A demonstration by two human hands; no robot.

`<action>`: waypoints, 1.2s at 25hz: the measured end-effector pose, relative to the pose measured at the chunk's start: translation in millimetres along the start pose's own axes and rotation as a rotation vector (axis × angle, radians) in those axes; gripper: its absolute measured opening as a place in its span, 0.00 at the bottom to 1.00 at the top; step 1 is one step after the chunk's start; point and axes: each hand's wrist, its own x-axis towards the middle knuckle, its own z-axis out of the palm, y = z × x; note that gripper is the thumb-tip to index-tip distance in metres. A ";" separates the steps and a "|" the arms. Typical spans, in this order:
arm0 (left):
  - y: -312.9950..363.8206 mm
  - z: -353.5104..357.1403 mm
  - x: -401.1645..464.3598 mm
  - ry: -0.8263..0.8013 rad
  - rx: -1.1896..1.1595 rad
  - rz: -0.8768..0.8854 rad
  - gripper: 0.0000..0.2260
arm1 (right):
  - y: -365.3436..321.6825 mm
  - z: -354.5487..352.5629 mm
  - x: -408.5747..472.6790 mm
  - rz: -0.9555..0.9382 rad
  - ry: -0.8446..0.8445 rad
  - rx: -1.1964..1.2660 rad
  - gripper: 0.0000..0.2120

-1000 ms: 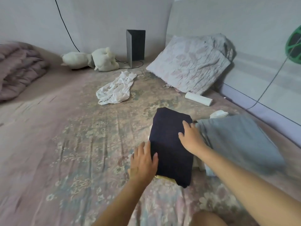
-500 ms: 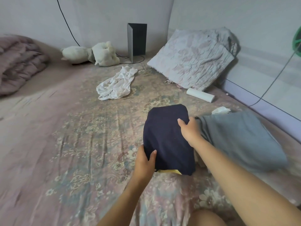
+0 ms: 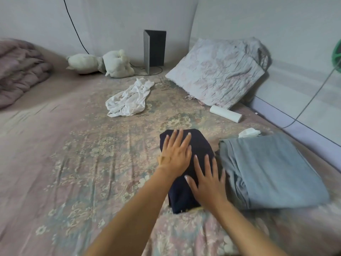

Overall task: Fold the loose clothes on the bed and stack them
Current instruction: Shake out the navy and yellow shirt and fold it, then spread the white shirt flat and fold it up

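A folded dark navy garment (image 3: 200,145) lies on the floral bedsheet (image 3: 83,163), with a sliver of yellow cloth showing under its near edge. My left hand (image 3: 176,153) rests flat on its far left part, fingers spread. Flat on its near right part lies my right hand (image 3: 207,179), fingers also apart. Neither hand grips the cloth. Right beside it sits a folded grey-blue garment (image 3: 271,169). A crumpled white garment (image 3: 130,98) lies loose farther up the bed.
A quilted pillow (image 3: 217,72) leans on the right wall, with a white roll (image 3: 226,113) and a crumpled tissue (image 3: 249,132) below it. A white plush toy (image 3: 103,62), a dark box (image 3: 155,49) and a folded pink blanket (image 3: 20,67) line the far side.
Both hands let go of the navy garment's edges and now lie flat on top of it. The garment sits lower and closer to the grey-blue one.
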 end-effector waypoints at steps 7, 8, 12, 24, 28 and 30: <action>-15.5 51.8 16.9 -0.176 0.188 -0.020 0.25 | 11.1 21.2 -3.7 0.046 -0.017 0.002 0.31; -15.3 49.2 12.8 -0.101 0.191 -0.009 0.29 | 12.6 20.2 -10.5 0.023 -0.035 0.004 0.30; -21.7 47.4 4.8 -0.120 0.125 0.045 0.37 | 8.6 18.8 -25.0 -0.032 -0.048 0.070 0.29; -393.0 10.8 54.9 -0.179 0.381 -0.396 0.33 | -165.8 20.6 250.2 -0.429 -0.312 -0.127 0.25; -441.7 37.4 65.5 -0.183 0.216 -0.509 0.28 | -200.7 86.2 294.4 -0.416 -0.438 -0.112 0.27; -451.9 57.4 69.0 -0.059 0.148 -0.502 0.31 | -216.1 98.3 323.3 -0.430 -0.448 -0.142 0.29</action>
